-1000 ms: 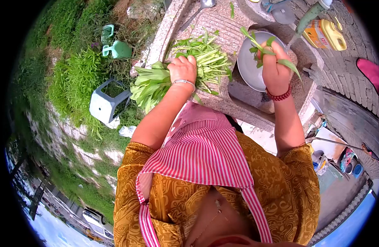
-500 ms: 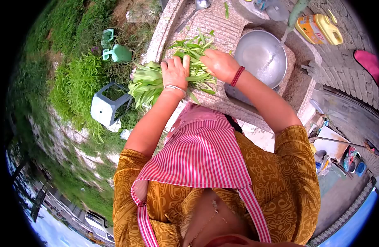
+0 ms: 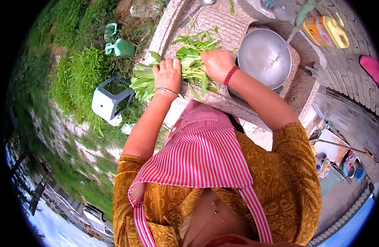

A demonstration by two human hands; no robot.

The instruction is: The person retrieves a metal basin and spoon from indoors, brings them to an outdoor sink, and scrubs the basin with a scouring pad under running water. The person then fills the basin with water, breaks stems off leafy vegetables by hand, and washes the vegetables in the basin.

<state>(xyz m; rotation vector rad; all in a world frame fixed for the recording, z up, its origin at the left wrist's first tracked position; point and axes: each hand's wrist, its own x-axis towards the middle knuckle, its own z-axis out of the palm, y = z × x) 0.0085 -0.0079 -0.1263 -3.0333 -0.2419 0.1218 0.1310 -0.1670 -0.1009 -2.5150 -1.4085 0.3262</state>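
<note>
A bunch of leafy greens (image 3: 143, 80) lies across the ridged stone counter (image 3: 222, 29), its broad leaves hanging past the left edge. My left hand (image 3: 168, 75) presses down on the bunch, fingers curled over it. Close by on the right, my right hand (image 3: 217, 65) is closed at the stem side of the greens; its fingertips are partly hidden. Loose stems and leaves spread between and above both hands. Right of my right hand, a round metal basin (image 3: 261, 55) sits in the stone sink (image 3: 298, 78) with water in it.
A greenish pipe (image 3: 305, 14) runs water into the basin. A metal ladle (image 3: 193, 14) lies at the counter's far left. A yellow jug (image 3: 327, 32) stands beyond the sink. Down on the left are a grey-white plastic stool (image 3: 107, 101) and a green watering can (image 3: 122, 48).
My right hand has turned and drawn slightly nearer to me among the stems. My left hand has shifted a little left along the greens. The view has moved slightly.
</note>
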